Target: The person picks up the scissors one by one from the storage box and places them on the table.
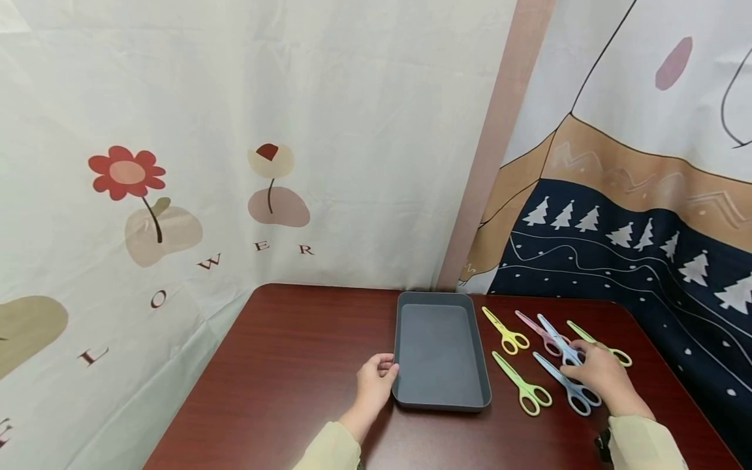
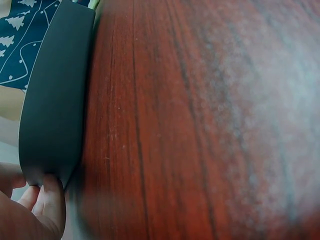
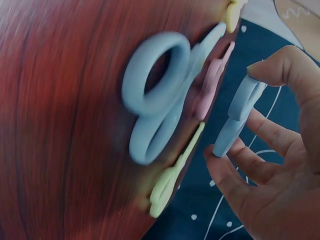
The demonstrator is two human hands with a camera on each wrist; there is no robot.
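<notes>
My left hand (image 1: 375, 382) grips the left wall of a dark grey rectangular tray (image 1: 442, 352), its fingers at the tray's edge in the left wrist view. My right hand (image 1: 602, 375) holds light blue scissors (image 3: 240, 105) by their handles, raised above the table, blades pointing away. Below them on the table lies a second pair of blue scissors (image 3: 155, 85). Pink scissors (image 1: 543, 333) lie partly hidden behind the held pair. Light green scissors (image 1: 587, 336) are beyond the right hand, partly covered by it.
Yellow scissors (image 1: 502, 329) and another green pair (image 1: 523, 385) lie just right of the tray. Everything stands on a dark red-brown wooden table (image 1: 305, 346). Printed cloth (image 1: 352, 130) hangs behind the table's far edge and along its right side.
</notes>
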